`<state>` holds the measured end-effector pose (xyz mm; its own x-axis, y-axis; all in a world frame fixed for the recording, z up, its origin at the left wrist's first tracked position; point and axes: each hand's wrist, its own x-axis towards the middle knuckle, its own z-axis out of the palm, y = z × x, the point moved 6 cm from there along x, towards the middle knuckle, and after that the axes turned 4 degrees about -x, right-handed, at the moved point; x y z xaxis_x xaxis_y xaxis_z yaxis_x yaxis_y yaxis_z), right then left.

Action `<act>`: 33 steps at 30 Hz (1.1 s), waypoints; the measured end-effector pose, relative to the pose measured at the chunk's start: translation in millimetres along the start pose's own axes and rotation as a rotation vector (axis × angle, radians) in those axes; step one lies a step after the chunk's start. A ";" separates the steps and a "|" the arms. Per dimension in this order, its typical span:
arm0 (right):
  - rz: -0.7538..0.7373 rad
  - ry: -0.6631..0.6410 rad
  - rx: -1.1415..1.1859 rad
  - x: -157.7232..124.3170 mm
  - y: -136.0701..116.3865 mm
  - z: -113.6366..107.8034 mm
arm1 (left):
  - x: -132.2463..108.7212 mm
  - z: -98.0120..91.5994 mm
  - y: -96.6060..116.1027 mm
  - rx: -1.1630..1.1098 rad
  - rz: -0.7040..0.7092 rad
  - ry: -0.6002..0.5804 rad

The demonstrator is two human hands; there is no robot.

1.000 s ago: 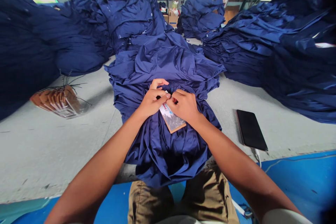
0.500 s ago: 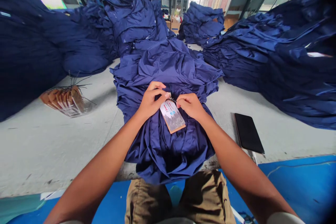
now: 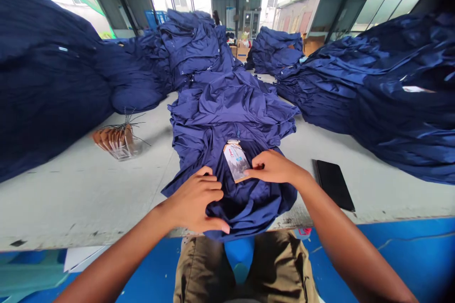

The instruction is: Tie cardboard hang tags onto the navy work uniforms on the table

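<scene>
Left hand [image 3: 194,199] sits on the near folded part of a navy work garment [image 3: 256,203], fingers curled over the cloth, grip loose and apart, not clamped on anything visible. Right hand [image 3: 275,169] is stretched out flat-ish toward a hang tag [image 3: 236,161], its fingertips [image 3: 250,173] right at the tag's lower edge; can't tell if the grip is actually pinching the tag or just touching it. The tag lies on the garment's upper front, below the collar area, slightly tilted, printed face up with a photo and brown card edge, top end near the neck. The garment is the top one on a long stack of navy garments [image 3: 227,104] running away down the table [image 3: 71,213]. Big navy piles [image 3: 46,90] sit on the left and another [image 3: 373,90] on the right. Left of the stack, a bundle of brown tags in clear plastic [image 3: 119,143] lies on the table. Right of the stack, a black phone [image 3: 334,184] lies near the table's edge, just past the right hand. Person's khaki shorts [image 3: 202,270] show below the table edge, over a blue floor [image 3: 408,251]. Cardboard boxes [image 3: 241,52] stand far back.
</scene>
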<state>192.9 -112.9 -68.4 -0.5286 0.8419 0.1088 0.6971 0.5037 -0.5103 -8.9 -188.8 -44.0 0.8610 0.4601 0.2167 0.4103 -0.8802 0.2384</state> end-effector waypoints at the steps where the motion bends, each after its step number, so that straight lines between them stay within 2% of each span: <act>1: -0.040 -0.003 -0.028 -9.0 -2.7 -3.7 | -3.4 -1.5 1.3 0.020 -0.017 -0.017; 5: -0.149 0.003 -0.057 -42.9 -5.4 -22.8 | -16.6 -19.9 -1.2 -0.011 -0.099 -0.044; 8: -0.178 0.006 0.088 -59.1 0.5 -37.7 | -23.8 -40.9 -13.8 -0.076 -0.190 0.039; 11: -0.200 0.044 0.251 -63.6 9.0 -53.4 | -25.8 -55.5 -32.9 -0.113 -0.247 0.150; 14: -0.110 0.001 0.410 -56.2 24.4 -60.8 | -23.8 -61.7 -55.1 -0.090 -0.278 0.234; 17: 0.035 -0.077 0.580 -41.7 42.2 -63.0 | -21.1 -66.6 -78.4 -0.124 -0.321 0.313; 19: 0.092 -0.099 0.642 -28.2 51.3 -68.5 | -17.4 -70.1 -94.4 -0.212 -0.359 0.316; 22: 0.135 -0.122 0.599 1.4 62.6 -86.7 | -4.9 -77.6 -122.0 -0.405 -0.444 0.191; 25: 0.250 -0.183 0.484 45.8 80.8 -113.6 | 17.6 -96.5 -160.3 -0.626 -0.585 0.077; 26: 0.311 -0.218 0.509 63.8 88.4 -122.4 | 28.9 -103.9 -174.5 -0.710 -0.624 0.038; 27: 0.353 -0.169 0.596 84.5 96.0 -135.2 | 42.1 -113.8 -190.2 -0.809 -0.664 0.057; 28: 0.362 -0.044 0.723 106.9 103.1 -151.1 | 56.8 -127.9 -207.8 -0.904 -0.688 0.179; 29: 0.332 0.169 0.868 128.6 110.4 -170.0 | 71.3 -145.2 -226.0 -0.983 -0.684 0.397; 30: 0.297 0.287 0.919 148.4 115.1 -182.1 | 82.7 -162.9 -243.2 -1.026 -0.654 0.677; 31: 0.273 0.366 0.941 165.7 118.0 -189.0 | 92.0 -174.8 -256.6 -1.042 -0.623 0.910; 33: 0.247 0.587 0.952 186.0 120.2 -193.7 | 110.3 -178.8 -271.0 -1.033 -0.600 1.121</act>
<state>272.2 141.7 55.8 0.0537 0.9841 0.1692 -0.0311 0.1710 -0.9848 -78.8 121.3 84.5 -0.1625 0.9421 0.2932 -0.1736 -0.3198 0.9314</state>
